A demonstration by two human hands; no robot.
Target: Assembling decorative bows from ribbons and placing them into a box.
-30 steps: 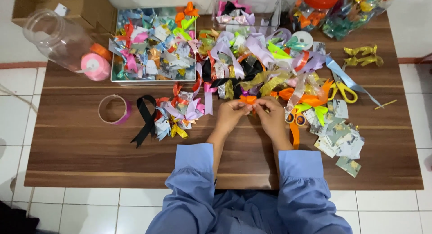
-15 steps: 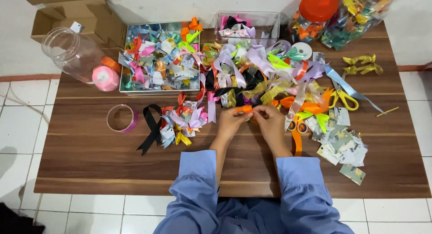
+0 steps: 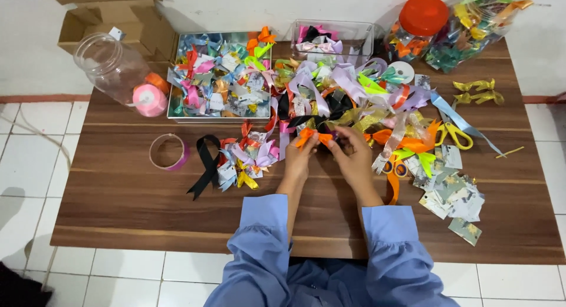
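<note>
Here, both sets of fingertips meet just above the middle of the frame, pinching a small orange ribbon bow (image 3: 311, 136). The left hand (image 3: 299, 159) grips its left side with fingers pressed together; the right hand (image 3: 354, 158) closes on the other end, fingers curled tight — whether a darker strip is caught in that pinch too, I cannot tell. The bow is held just above the brown wooden table (image 3: 118, 207), at the near edge of a big heap of loose ribbons (image 3: 348, 94) in lilac, green, yellow, orange and black.

Just left of the left hand lies a small cluster of finished bows (image 3: 247, 159), touching a looped black ribbon (image 3: 206, 162); further left sits a roll of tape (image 3: 168, 152), on its own. Right of the right hand are orange-handled scissors (image 3: 392, 174), partly under the ribbons, and yellow-handled scissors (image 3: 455, 135) beyond. Square paper tags (image 3: 454, 195) spread toward the lower right.

Along the upper part of the frame — a tray full of bows (image 3: 218, 77) at upper left centre, a clear box (image 3: 330, 38) at top centre holding a few more, and a jar with a red lid (image 3: 421, 24) at upper right beside a clear bag of bows (image 3: 477, 24). At upper left an empty clear jar (image 3: 115, 62) lies tipped over, its pink lid (image 3: 148, 99) by its mouth, near a cardboard box (image 3: 112, 18) on the floor. Blue sleeves (image 3: 265, 236) fill the bottom centre.
</note>
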